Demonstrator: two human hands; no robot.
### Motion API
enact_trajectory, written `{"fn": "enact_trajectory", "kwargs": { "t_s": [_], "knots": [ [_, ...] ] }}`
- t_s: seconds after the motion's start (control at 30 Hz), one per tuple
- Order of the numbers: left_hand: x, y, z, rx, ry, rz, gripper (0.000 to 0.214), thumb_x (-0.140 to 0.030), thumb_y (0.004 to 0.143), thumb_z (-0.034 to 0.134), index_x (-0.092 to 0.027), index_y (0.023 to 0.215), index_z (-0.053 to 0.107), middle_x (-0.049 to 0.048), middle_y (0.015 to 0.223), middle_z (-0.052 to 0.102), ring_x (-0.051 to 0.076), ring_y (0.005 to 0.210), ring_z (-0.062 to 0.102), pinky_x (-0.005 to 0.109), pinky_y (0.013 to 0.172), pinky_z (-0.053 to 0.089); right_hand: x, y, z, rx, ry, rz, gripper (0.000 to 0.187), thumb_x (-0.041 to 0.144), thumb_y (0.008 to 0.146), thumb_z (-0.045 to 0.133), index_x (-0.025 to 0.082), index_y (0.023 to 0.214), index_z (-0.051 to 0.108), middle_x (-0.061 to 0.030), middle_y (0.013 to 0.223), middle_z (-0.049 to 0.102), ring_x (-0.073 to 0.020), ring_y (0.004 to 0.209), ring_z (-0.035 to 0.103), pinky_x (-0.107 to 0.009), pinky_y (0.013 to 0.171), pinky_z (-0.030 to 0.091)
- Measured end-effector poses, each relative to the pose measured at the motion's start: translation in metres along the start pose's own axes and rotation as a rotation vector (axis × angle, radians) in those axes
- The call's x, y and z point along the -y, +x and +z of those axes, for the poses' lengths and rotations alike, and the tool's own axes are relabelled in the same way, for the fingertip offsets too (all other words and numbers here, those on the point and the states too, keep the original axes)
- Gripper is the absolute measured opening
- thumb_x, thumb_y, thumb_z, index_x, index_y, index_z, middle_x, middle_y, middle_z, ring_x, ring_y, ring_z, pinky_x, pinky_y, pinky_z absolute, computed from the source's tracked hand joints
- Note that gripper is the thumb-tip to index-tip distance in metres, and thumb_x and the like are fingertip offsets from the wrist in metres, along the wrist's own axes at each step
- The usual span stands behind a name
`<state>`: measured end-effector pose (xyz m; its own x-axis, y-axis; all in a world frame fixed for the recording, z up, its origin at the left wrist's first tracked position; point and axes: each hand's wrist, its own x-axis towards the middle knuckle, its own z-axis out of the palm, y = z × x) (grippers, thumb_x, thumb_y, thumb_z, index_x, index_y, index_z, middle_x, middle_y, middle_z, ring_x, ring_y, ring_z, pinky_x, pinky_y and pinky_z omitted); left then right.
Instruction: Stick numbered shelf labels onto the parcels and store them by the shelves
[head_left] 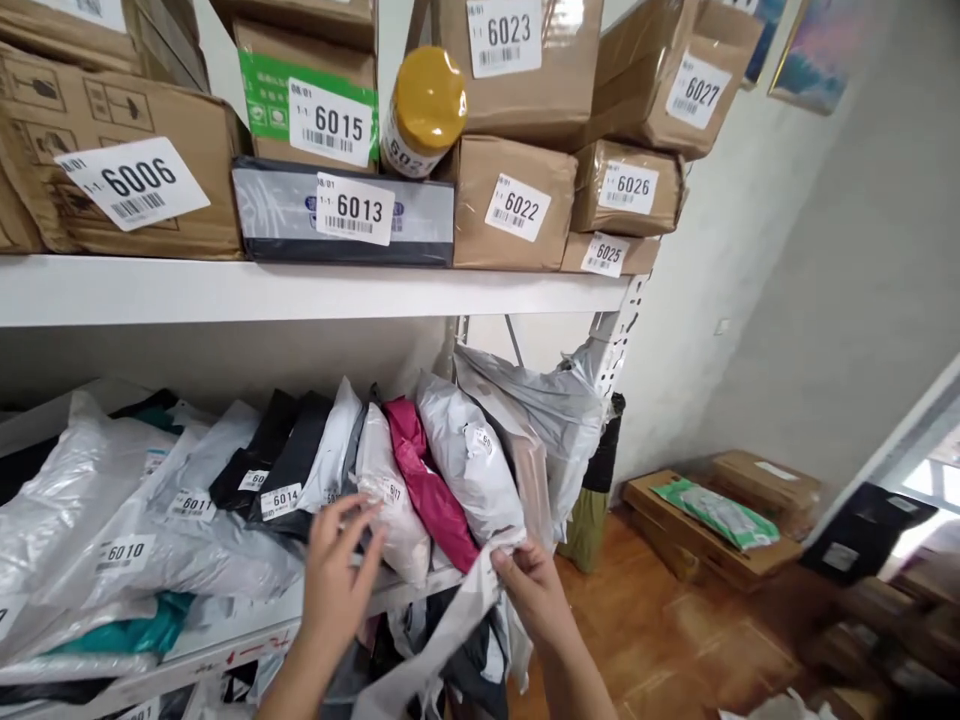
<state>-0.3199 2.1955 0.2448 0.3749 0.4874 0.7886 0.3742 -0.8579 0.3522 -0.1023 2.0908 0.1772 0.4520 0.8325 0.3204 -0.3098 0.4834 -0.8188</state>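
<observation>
Between my right hand [534,590] fingers I see the grey mailer bag [457,625] edge pinched, while my left hand [335,580], fingers spread, touches the white parcel [390,500] just above them.

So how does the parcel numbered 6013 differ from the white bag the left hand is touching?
Parcel 6013 is a flat, dark grey package lying on the upper shelf; the white bag is soft and crumpled, standing on edge among other bags on the lower shelf. Nothing touches 6013, while the left hand rests its fingers on the white bag. 6013's label faces out plainly; the bag's is small and unclear. Both carry white barcode labels.
</observation>
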Motion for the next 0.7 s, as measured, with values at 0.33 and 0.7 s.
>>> {"fn": "enact_trajectory", "kwargs": {
  "t_s": [0.33, 0.7],
  "knots": [
    [-0.012, 0.080, 0.012, 0.108, 0.140, 0.324, 0.037, -0.021, 0.089, 0.062, -0.026, 0.125, 0.059, 0.0094, 0.130, 0.055, 0.026, 0.120, 0.048, 0.045, 0.101, 0.043, 0.014, -0.014, -0.022, 0.129, 0.238, -0.016, 0.037, 0.044, 0.072, 0.079, 0.019, 0.065, 0.051, 0.0031, 0.059, 0.048, -0.0091, 0.054, 0.043, -0.019, 0.051, 0.034],
    [-0.087, 0.182, 0.096, 0.482, 0.118, 0.795, 0.030, -0.027, 0.086, 0.067, -0.018, 0.115, 0.065, 0.0087, 0.117, 0.067, 0.026, 0.114, 0.054, 0.043, 0.095, 0.049, 0.002, -0.035, -0.087, -0.150, 0.253, 0.042, 0.027, 0.043, 0.071, 0.080, 0.018, 0.075, 0.070, 0.0008, 0.062, 0.059, -0.0088, 0.058, 0.049, -0.020, 0.059, 0.041]
  ]
}}
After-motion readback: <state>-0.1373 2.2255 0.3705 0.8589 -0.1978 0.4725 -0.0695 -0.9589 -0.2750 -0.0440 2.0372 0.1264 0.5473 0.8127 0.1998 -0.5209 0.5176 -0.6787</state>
